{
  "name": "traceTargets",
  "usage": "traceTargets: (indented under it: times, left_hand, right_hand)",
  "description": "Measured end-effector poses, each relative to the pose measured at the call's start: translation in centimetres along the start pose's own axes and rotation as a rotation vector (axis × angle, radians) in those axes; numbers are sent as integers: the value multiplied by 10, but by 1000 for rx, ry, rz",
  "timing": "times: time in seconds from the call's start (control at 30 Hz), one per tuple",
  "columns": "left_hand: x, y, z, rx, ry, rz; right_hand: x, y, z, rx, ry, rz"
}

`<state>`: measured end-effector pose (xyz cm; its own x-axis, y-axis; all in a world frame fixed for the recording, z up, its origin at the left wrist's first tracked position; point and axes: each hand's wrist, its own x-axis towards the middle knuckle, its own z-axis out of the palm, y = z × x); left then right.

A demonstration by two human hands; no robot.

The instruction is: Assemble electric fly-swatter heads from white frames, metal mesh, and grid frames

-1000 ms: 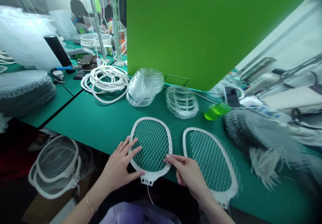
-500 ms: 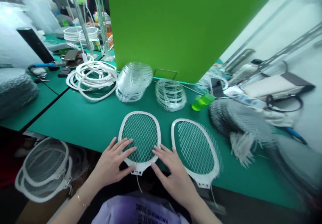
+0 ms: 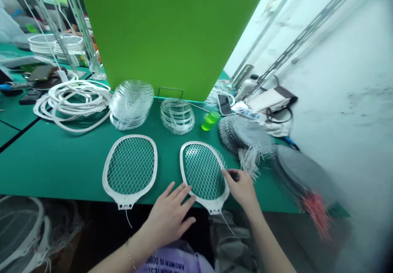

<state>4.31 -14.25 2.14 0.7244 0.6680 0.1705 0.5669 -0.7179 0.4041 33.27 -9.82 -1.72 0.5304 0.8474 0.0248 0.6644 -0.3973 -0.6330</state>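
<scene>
Right-hand mesh frame (image 3: 204, 172) lies flat at the near edge of the worktop (image 3: 73, 158), its tab jutting toward the wearer. Left hand (image 3: 172, 211): fingers apart, palm down, fingertips at the frame's lower left rim and covering a short stretch of it. Right hand (image 3: 242, 189): thumb and forefinger tips drawn close together at the right rim, other fingers curled out of sight. Whether the tips are clamped on the mesh edge or only meet the rim, cannot tell; too small.

Second mesh frame (image 3: 130, 164) to the left, well apart, untouched. Thin wire hangs from each tab.

Beyond: two bundles of clear hoops, the larger (image 3: 132, 105) and the smaller (image 3: 177, 116); overlap too dense to count. White rings (image 3: 72, 107) heaped left of these, tangled. Small green cylinder (image 3: 210, 120) on its side. Grey netting (image 3: 245, 134) right of it, partly folded, underside hidden. Farther right, a dark grey pile (image 3: 301, 174), smeared by blur; red strands (image 3: 317, 215) below it likewise. Lower left, below worktop level, more frames (image 3: 18, 232), cut off by the picture's edge. Lettering on purple shirt (image 3: 178, 258) inverted, partly cropped.
</scene>
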Motion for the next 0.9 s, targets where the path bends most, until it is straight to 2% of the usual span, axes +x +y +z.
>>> traceTargets:
  times: [0.1,0.23,0.3,0.47,0.53,0.7,0.9]
  left_hand:
    - [-7,-9,4,-17,35,-56]
    - [-21,-19,-5,-2,67,-80]
    - [-21,-18,-7,-4,88,-98]
    - [-12,-8,-8,-21,327,-289]
    - [-7,-5,-8,-37,355,-338]
    - [1,-6,1,-45,274,-360]
    - [7,-10,12,-3,175,-308]
  right_hand:
    - [-5,-7,-9,247,-121,127]
    - [-17,-21,-26,646,-342,360]
    - [-22,-27,-33,757,-386,430]
    - [-30,-37,-32,865,-330,373]
    - [-32,-41,-25,883,-348,358]
    - [-38,-45,-6,853,-365,349]
    - [-42,-46,2,831,-313,325]
